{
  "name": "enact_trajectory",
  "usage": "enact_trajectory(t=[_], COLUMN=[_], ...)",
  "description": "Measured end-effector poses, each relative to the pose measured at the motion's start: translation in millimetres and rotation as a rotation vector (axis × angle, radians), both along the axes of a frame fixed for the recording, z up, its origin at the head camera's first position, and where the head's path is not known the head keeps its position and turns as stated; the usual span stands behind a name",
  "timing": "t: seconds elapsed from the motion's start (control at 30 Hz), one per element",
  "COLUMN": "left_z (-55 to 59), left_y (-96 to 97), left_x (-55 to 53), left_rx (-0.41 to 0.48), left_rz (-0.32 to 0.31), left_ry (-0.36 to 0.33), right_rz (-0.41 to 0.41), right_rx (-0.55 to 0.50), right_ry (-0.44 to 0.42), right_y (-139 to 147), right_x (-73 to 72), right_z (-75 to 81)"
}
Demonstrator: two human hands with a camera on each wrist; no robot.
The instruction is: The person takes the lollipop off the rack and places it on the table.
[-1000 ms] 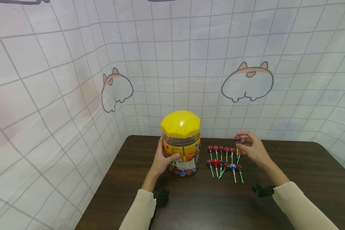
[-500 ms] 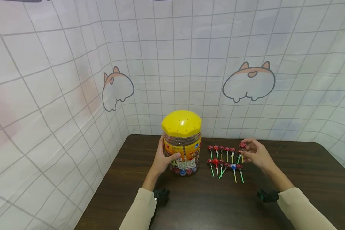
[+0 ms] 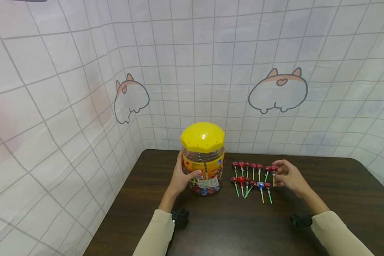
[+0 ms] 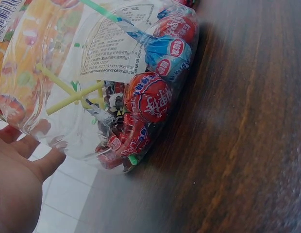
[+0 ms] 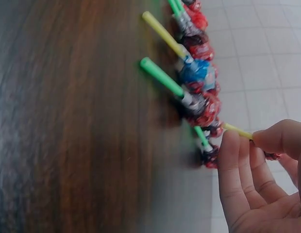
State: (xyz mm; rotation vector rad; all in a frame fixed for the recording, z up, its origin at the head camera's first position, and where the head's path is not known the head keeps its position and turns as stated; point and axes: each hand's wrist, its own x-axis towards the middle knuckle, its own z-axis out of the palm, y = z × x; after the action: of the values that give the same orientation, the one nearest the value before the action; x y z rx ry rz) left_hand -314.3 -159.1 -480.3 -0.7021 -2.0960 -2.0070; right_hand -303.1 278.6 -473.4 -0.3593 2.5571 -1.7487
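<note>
A clear candy jar (image 3: 203, 160) with a domed yellow lid (image 3: 202, 137) stands upright on the table. My left hand (image 3: 180, 177) grips its left side, thumb across the front. Wrapped lollipops (image 4: 149, 97) show through its lower wall in the left wrist view. To the jar's right, two rows of lollipops (image 3: 241, 180) lie with sticks toward me. At the right end of the far row, my right hand (image 3: 289, 179) pinches a red lollipop (image 3: 274, 168) by its yellow stick (image 5: 238, 130). Whether that lollipop touches the table is unclear.
The dark wooden table (image 3: 230, 227) ends at a white gridded cloth (image 3: 211, 89) behind and to the left. A blue lollipop (image 3: 260, 185) lies among the red ones in the near row.
My right hand has moved right and down with the lollipop, from above the far row's end to a spot beside it. The left hand still holds the jar.
</note>
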Motion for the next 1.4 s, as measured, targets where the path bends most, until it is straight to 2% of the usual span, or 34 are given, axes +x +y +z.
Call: enact_trajectory(t=[0.3,0.6,1.0,1.4], left_z=[0.3,-0.7,1.9,0.7], left_y=[0.4,-0.4,0.5,-0.8], left_x=[-0.4,0.2,1.0,1.2], left_rx=[-0.004,-0.002,-0.017,-0.020], left_rz=[0.002,0.001,0.017,0.010], left_ry=[-0.001,-0.005,-0.015,0.002], right_rz=[-0.011,-0.004,-0.069,-0.079], right_rx=[0.013,0.080,0.275,0.386], right_ry=[-0.067,-0.104,-0.025,0.034], right_y=[4.8,6.3,6.8,8.7], right_x=[-1.3,-3.0,-4.0,-4.3], right_z=[-10.3,-14.9,-15.6,-17.3])
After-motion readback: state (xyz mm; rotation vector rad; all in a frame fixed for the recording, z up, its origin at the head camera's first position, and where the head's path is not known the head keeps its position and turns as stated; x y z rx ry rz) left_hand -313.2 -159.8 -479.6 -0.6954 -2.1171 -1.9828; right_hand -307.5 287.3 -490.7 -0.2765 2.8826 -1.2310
